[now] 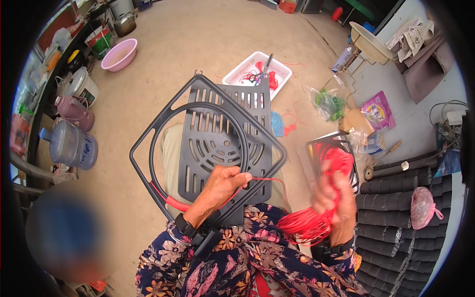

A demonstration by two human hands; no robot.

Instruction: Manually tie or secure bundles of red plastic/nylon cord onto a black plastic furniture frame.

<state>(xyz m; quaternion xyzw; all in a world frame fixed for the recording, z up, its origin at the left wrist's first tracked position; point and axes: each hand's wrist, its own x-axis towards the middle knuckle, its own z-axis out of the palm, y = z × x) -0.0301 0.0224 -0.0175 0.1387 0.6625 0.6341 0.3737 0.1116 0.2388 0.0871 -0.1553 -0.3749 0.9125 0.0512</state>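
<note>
A black diamond-shaped frame (pixel 271 140) with a round ring inside it lies over a black slotted panel (pixel 226 157) on my lap. Red cord is wound tightly along part of the frame's lower left side. My left hand (pixel 217 190) is closed at the ring's lower edge, its thumb and finger pinching the red cord against the frame. From there a single strand runs right. In my right hand (pixel 332 198), smeared by motion, is a thick looped bundle of red cord (pixel 309 223), hanging toward my lap.
Beyond the panel, a white tray (pixel 237 70) holds red cord and scissors (pixel 267 64). More black frames (pixel 354 171) stand at right, near stacked dark rolls (pixel 381 203). A water jug (pixel 74 143), a pink flask (pixel 74 111) and a pink basin (pixel 118 55) stand left.
</note>
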